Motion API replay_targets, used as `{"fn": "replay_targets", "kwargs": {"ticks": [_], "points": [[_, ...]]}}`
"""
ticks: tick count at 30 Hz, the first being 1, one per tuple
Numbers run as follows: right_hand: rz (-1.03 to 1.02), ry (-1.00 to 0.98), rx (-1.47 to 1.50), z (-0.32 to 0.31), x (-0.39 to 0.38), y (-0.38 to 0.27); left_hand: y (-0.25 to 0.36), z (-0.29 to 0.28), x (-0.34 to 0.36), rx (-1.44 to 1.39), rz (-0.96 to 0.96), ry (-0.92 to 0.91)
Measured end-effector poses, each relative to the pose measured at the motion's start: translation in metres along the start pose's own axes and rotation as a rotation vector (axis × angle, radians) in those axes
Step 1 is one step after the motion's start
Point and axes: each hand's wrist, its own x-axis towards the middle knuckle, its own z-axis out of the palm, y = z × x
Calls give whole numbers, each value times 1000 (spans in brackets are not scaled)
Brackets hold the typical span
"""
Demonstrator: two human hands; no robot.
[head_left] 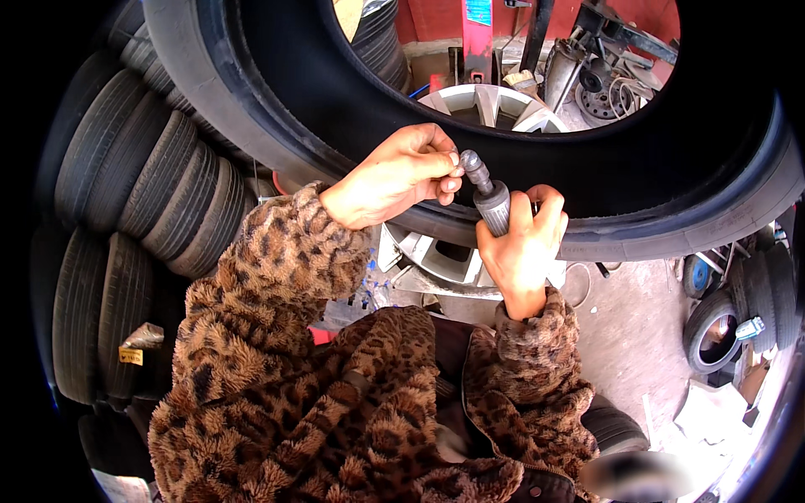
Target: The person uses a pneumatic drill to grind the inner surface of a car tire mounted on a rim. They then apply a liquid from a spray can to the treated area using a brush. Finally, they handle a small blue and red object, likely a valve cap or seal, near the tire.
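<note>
A grey handheld power tool (492,204) with a ribbed collar and a rounded metal head points up and away from me; it resembles a die grinder. My right hand (524,247) is wrapped around its body. At the tool's head, my left hand (398,174) is closed in a pinch, thumb and forefinger at the rounded end. Whether something small sits between those fingers I cannot make out. Both hands are over the near edge of a large black tire (646,237), which lies with its opening facing up. The tool's lower end is hidden in my right hand.
Through the tire's opening and below its near edge shows a silver alloy wheel (489,101). Used tires (159,180) are stacked along the left. A red post (478,38) rises beyond. At the right, more tires (713,333) and a white sheet (711,411) lie on the floor.
</note>
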Motion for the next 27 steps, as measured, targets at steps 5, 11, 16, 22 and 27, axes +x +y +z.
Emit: {"fn": "replay_targets", "kwargs": {"ticks": [5, 11, 16, 22, 27], "points": [[-26, -31, -31, 3, -2, 0, -4, 6, -10, 16, 11, 83], [-7, -11, -29, 1, -4, 1, -2, 12, -8, 116, 29, 151], [-19, -17, -21, -1, -5, 0, -11, 15, -11, 244, 165, 191], [-29, -18, -2, 1, -5, 0, -16, 24, -10, 212, 183, 265], [-13, 3, -23, 3, -5, 2, -4, 28, -10, -5, 140, 187]]}}
